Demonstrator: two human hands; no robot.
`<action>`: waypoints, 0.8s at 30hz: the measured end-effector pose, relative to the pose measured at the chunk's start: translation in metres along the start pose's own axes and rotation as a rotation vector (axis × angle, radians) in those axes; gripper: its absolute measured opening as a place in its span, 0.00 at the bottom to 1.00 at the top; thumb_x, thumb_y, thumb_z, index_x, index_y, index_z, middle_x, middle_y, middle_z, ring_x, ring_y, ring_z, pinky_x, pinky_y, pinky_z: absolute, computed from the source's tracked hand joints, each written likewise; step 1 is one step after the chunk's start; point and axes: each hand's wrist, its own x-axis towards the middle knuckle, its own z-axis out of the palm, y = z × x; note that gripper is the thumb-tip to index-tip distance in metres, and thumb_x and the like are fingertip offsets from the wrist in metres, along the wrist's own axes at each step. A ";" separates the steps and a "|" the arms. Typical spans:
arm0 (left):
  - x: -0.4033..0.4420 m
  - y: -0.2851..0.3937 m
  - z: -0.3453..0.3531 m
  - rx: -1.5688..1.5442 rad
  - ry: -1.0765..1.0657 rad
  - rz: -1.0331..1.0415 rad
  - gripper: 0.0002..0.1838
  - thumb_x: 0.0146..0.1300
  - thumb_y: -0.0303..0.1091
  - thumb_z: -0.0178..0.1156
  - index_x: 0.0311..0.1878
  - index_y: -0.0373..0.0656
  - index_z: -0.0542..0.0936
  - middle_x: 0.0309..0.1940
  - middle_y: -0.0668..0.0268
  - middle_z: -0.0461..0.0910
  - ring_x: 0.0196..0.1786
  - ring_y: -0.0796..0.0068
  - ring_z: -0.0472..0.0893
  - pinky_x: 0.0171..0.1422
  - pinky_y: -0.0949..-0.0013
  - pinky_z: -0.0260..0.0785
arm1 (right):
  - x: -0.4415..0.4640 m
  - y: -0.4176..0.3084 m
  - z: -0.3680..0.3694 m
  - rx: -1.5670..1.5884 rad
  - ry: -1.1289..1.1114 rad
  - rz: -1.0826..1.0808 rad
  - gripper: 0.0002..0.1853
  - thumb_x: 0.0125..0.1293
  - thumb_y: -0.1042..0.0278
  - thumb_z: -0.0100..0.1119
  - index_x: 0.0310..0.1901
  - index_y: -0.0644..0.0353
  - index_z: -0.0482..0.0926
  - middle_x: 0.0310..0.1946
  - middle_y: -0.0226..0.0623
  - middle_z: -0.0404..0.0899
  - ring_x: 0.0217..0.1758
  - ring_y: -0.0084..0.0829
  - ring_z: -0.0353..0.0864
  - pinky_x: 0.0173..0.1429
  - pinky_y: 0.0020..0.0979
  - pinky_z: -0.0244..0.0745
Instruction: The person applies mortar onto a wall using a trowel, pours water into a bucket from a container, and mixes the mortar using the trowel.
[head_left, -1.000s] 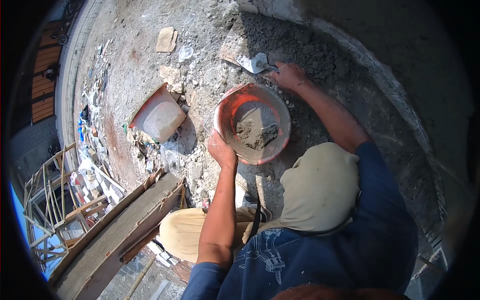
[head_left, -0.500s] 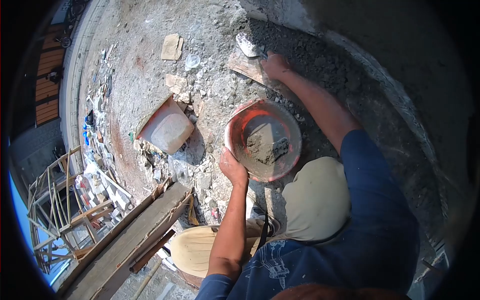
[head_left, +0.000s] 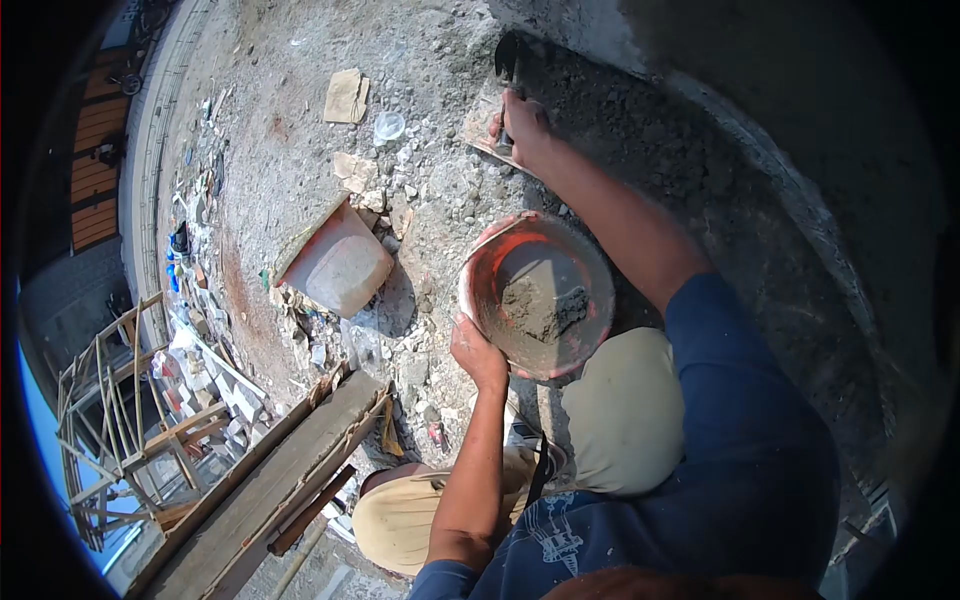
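An orange-red bucket (head_left: 595, 335), its rim smeared with cement, stands tilted toward the camera with some wet grey mortar (head_left: 540, 305) inside. My left hand (head_left: 478, 352) grips the bucket's rim at its lower left side. Above the bucket, my right hand (head_left: 524, 125) is closed around the handle of a trowel (head_left: 507, 58), whose dark blade points away over the rubble. Beneath that hand lies a flat wooden board (head_left: 484, 120), partly covered by the hand.
A second bucket (head_left: 345, 262) lies on its side at the left. A concrete-covered beam (head_left: 270, 480) crosses the lower left. Flattened brown paper (head_left: 346, 96) and a clear plastic cup (head_left: 389, 126) lie on the rubble. A wooden frame (head_left: 110, 410) stands far left.
My right hand has turned the trowel from pointing left to pointing away, its blade now dark. The bucket and my left hand sit lower and further right in view.
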 end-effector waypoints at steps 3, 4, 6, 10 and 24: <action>-0.002 -0.001 0.001 -0.072 -0.012 -0.060 0.29 0.79 0.47 0.42 0.36 0.25 0.76 0.30 0.46 0.79 0.33 0.53 0.74 0.45 0.53 0.66 | -0.040 -0.013 -0.007 -0.014 -0.062 0.052 0.14 0.74 0.52 0.54 0.44 0.56 0.73 0.24 0.31 0.74 0.19 0.26 0.73 0.21 0.37 0.74; -0.002 0.005 -0.001 0.000 -0.021 -0.077 0.29 0.79 0.47 0.42 0.37 0.25 0.77 0.31 0.46 0.79 0.34 0.53 0.75 0.46 0.53 0.66 | -0.029 -0.016 -0.014 -0.144 -0.148 0.052 0.14 0.73 0.53 0.55 0.44 0.57 0.72 0.23 0.31 0.75 0.19 0.26 0.74 0.20 0.36 0.70; 0.000 -0.001 0.002 0.000 -0.005 -0.033 0.29 0.79 0.46 0.42 0.38 0.24 0.77 0.32 0.46 0.80 0.34 0.53 0.75 0.46 0.53 0.66 | -0.006 -0.023 -0.042 -0.265 -0.102 -0.014 0.14 0.73 0.54 0.56 0.43 0.57 0.73 0.23 0.31 0.75 0.19 0.25 0.74 0.19 0.34 0.68; 0.003 -0.015 -0.003 -0.055 -0.049 -0.044 0.28 0.79 0.46 0.41 0.37 0.26 0.77 0.32 0.53 0.79 0.35 0.61 0.73 0.45 0.56 0.65 | -0.041 -0.016 -0.116 -0.244 0.057 -0.118 0.13 0.72 0.56 0.59 0.40 0.58 0.75 0.21 0.30 0.75 0.18 0.24 0.74 0.19 0.32 0.66; 0.006 -0.015 0.005 -0.043 -0.002 0.031 0.31 0.78 0.47 0.42 0.36 0.23 0.77 0.30 0.41 0.78 0.34 0.43 0.75 0.45 0.49 0.65 | -0.157 -0.013 -0.172 -0.304 -0.190 0.050 0.15 0.72 0.50 0.58 0.44 0.55 0.75 0.24 0.27 0.74 0.19 0.21 0.75 0.19 0.28 0.70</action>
